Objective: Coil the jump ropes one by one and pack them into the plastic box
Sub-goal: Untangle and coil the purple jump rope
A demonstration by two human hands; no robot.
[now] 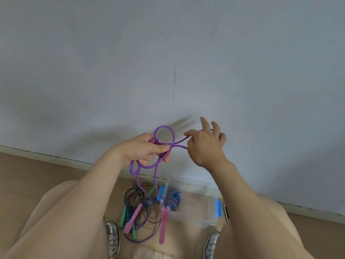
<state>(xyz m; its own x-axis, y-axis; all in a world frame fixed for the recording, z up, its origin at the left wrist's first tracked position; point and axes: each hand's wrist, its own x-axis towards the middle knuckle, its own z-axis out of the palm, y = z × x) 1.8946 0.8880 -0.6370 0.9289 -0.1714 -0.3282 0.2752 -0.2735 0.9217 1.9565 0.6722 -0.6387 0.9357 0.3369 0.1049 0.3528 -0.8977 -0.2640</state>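
Note:
A purple jump rope [164,128] with pink handles [164,223] is held up in front of the wall. My left hand [147,150] grips several of its loops in a bunch. My right hand [206,144] holds a strand of the same rope to the right, with two fingers stretched up. Both pink handles hang low on loose ends. On the floor below lies a clear plastic box [196,206] with blue clips; a blue and white braided rope [174,199] sits inside it.
A tangle of dark ropes with green handles [124,216] lies on the wooden floor left of the box. My two shoes [113,238] stand just before it. A grey wall with a skirting board rises close behind. A small dark object [226,213] lies right of the box.

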